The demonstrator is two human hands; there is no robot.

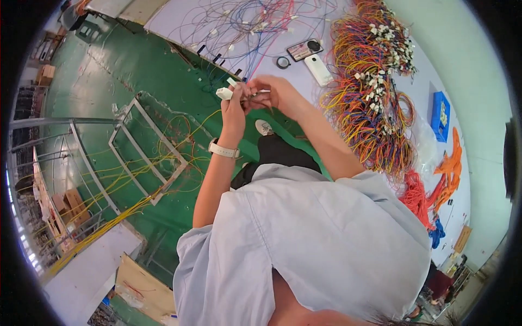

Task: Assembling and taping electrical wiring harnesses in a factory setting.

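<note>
My left hand (234, 113), with a white watch (223, 150) on its wrist, is closed around white plastic connectors (223, 94) that stick out past the thumb. A thin yellow wire (213, 117) trails from this hand toward the floor on the left. My right hand (277, 93) meets it from the right, its fingers bent and pinched together close to the left fingers. What lies between the right fingertips is too small to make out. Both hands are held up in front of the table's edge, over the green floor.
On the white table (424, 103) lie a big heap of bundled coloured wires (364, 92), loose wires (239, 27), a white phone-shaped case (318, 70), a roll of tape (283, 62) and a blue bin (440, 117). Metal frames (147, 157) draped with yellow wires stand at left.
</note>
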